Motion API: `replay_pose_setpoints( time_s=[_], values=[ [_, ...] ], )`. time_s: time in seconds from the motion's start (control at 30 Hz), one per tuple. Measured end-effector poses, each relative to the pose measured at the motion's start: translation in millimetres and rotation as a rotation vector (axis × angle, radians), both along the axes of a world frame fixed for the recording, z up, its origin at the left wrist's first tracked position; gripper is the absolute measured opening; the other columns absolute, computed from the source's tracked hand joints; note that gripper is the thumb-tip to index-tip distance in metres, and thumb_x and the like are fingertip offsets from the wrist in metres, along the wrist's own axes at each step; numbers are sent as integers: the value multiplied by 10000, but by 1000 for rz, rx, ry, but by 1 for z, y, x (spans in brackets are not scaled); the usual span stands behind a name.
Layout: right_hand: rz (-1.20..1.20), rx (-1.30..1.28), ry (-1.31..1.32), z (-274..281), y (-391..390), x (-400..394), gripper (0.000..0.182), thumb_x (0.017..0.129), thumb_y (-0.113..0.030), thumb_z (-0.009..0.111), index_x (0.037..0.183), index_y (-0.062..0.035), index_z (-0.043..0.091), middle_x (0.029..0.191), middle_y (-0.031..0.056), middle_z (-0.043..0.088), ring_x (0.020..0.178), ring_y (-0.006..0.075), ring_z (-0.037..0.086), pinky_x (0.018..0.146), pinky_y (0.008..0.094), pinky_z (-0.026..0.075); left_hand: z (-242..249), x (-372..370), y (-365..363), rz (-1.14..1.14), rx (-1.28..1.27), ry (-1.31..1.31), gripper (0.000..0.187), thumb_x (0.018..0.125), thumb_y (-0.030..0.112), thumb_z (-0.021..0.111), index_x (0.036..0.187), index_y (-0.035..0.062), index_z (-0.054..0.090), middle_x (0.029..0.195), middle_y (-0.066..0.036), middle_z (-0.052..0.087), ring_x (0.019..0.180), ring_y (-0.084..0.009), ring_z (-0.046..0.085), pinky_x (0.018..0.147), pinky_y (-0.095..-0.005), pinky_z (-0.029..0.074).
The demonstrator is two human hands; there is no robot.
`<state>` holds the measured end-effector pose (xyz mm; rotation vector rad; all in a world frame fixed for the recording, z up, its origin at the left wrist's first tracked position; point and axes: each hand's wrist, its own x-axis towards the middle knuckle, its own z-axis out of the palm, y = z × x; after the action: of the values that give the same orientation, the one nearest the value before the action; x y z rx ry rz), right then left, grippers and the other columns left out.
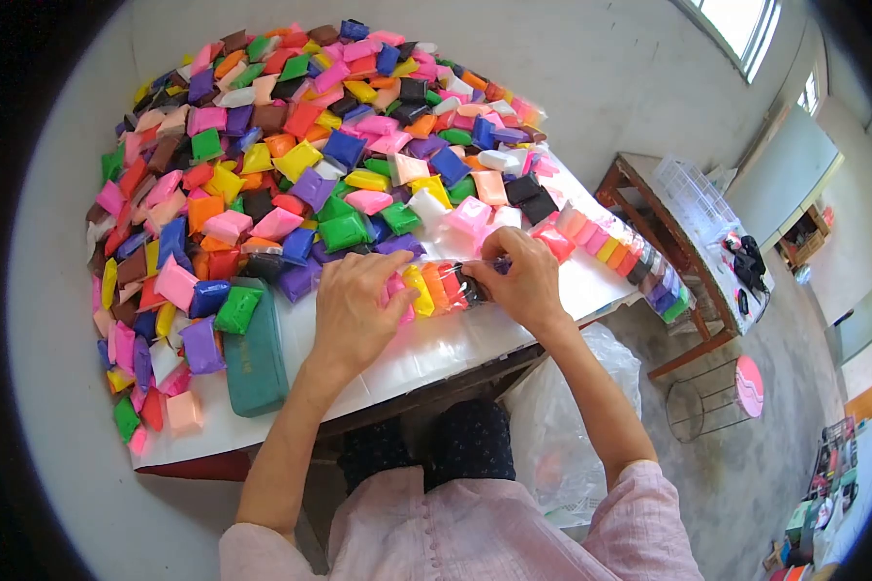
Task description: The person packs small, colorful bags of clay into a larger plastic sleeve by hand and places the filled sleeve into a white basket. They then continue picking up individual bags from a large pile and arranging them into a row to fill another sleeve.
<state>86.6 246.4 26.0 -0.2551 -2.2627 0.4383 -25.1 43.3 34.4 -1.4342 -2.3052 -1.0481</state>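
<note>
Between my hands lies a row of small soft colored packets (438,288), pink, yellow, orange, red and black, in what looks like a clear plastic sleeve. My left hand (354,302) curls its fingers and thumb around the pink left end. At the other end, my right hand (519,281) pinches beside the black packet, with a bit of dark purple showing at its fingertips. Just beyond both hands spreads a large heap of loose packets (291,155) in many colors. Packed rows of similar packets (620,254) lie to the right of my right hand.
A teal box (258,360) sits left of my left arm on the white-covered table (591,283). Below the right edge hangs a clear plastic bag (581,412). Farther right stand a wooden side table (633,184) with a white wire basket (693,189), and a pink-topped stool (749,385).
</note>
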Motion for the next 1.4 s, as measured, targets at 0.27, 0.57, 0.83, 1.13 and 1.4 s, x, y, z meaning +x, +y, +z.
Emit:
replay_pose_setpoints(
  time_s=[0.27, 0.57, 0.83, 1.13, 1.4],
  values=[
    [57, 49, 73, -9, 3, 6, 214, 723, -223, 816, 822, -90, 682, 783, 52, 622, 734, 252, 631, 659, 385, 469, -23, -9, 5, -80, 251, 181, 215, 772, 76, 702, 984, 50, 724, 1026, -81, 654, 1008, -272, 569, 936, -423, 405],
    [-9, 474, 224, -13, 3, 13, 166, 721, -169, 781, 818, -96, 666, 826, 29, 600, 772, 235, 602, 685, 387, 464, -21, -2, -4, -25, 205, 539, 261, 682, 52, 703, 942, 37, 721, 953, -75, 624, 856, -258, 579, 745, -371, 464],
    [-45, 715, 157, -20, 2, 28, 282, 760, -128, 713, 1038, -112, 665, 895, 21, 574, 769, 185, 570, 645, 332, 458, -29, 5, -5, 54, 147, 721, 285, 730, 95, 648, 998, 8, 686, 932, -106, 620, 858, -264, 626, 788, -381, 524],
    [-50, 775, 179, -23, 2, 34, 257, 780, -143, 716, 1022, -102, 643, 945, 23, 607, 818, 181, 595, 696, 334, 477, -29, 8, -7, 53, 89, 811, 266, 752, 116, 641, 985, -12, 651, 947, -123, 620, 848, -254, 614, 811, -357, 523],
    [-9, 764, 132, -22, 4, 35, 237, 784, -125, 704, 1002, -77, 628, 968, 49, 592, 835, 193, 602, 722, 346, 482, -28, 10, -10, 9, 41, 849, 283, 750, 94, 632, 1006, -26, 644, 997, -149, 631, 911, -280, 620, 837, -397, 517]
  ],
)
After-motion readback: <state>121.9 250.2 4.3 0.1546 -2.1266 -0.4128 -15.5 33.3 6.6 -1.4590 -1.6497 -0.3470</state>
